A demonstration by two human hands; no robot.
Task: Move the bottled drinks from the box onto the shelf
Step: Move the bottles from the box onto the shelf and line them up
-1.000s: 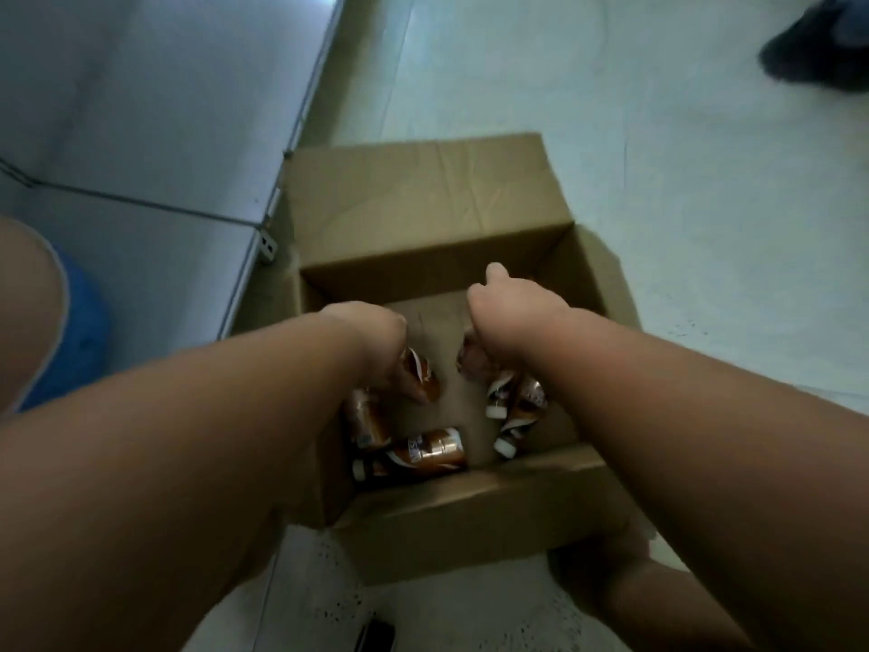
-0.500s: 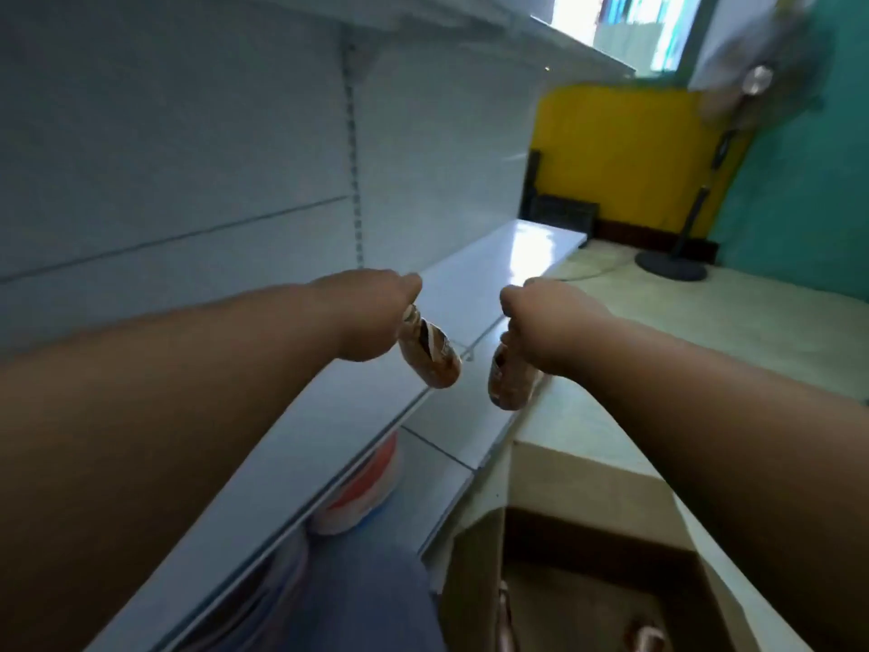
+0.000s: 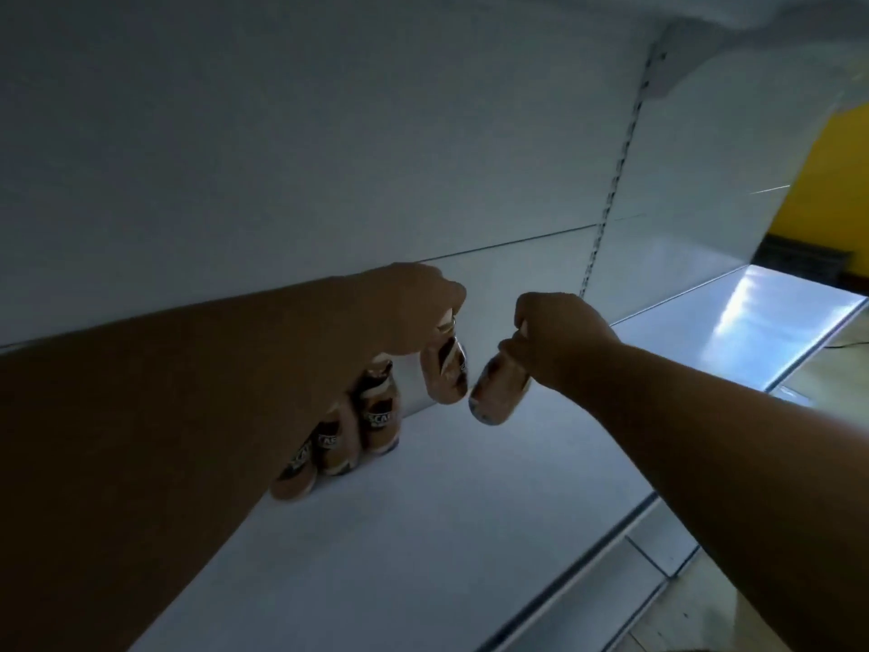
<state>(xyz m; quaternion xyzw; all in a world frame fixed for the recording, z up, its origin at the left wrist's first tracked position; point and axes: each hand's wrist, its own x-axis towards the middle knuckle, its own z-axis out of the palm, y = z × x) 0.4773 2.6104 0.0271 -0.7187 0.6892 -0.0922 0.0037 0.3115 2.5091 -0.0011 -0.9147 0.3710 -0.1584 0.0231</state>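
— Holding anything over the shelf [image 3: 423, 534]?

— I see my left hand [image 3: 414, 312] pinching one brown bottle [image 3: 446, 369] by its cap, hanging just above the shelf board. My right hand [image 3: 559, 341] is closed on a second bottle [image 3: 498, 392], tilted, just beside the first.

— And on the shelf itself?

— Three standing bottles [image 3: 378, 416] in a row behind my left forearm, near its back panel.

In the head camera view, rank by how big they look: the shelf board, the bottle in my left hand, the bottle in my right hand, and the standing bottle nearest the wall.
1. Shelf board, by far.
2-4. Left-hand bottle, right-hand bottle, standing bottle: alike; hands partly cover them, so no ranking.
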